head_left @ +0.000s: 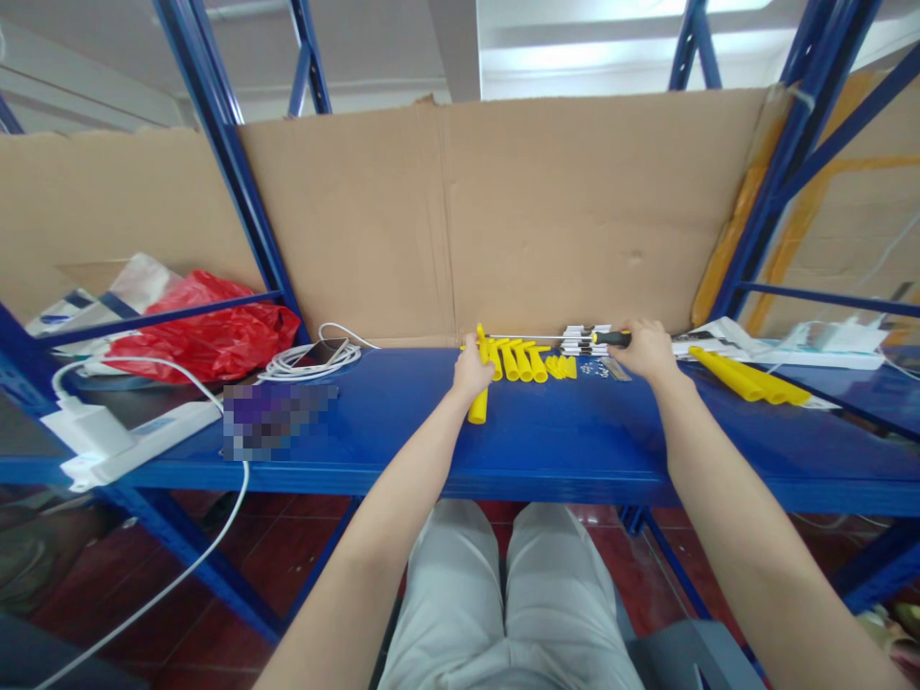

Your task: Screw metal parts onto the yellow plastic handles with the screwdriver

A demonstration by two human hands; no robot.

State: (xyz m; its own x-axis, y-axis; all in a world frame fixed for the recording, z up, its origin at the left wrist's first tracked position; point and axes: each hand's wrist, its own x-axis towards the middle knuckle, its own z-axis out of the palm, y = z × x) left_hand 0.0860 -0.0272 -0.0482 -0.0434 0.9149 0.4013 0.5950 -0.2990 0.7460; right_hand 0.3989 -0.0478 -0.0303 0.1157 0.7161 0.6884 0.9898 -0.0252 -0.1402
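My left hand (472, 368) is closed around a yellow plastic handle (478, 406), whose wide hollow end points toward me. In my right hand (645, 350) is a screwdriver (611, 338) with a black and yellow grip. Its long thin shaft reaches left to the upper part of the yellow piece; whether the tip touches is too small to tell. Between my hands lie several similar yellow handles (524, 364) in a row, short yellow pieces (562, 367), small metal screws (593, 368) and a flat metal strip (616, 370). Black-and-white parts (575, 339) lie behind the shaft.
Cardboard (575, 211) walls off the back of the blue shelf (575, 441). Yellow tubes (747, 378) and a white power strip (819, 353) lie right. At left are a red bag (208, 321), a coiled white cable (309, 361) and another power strip (144, 446).
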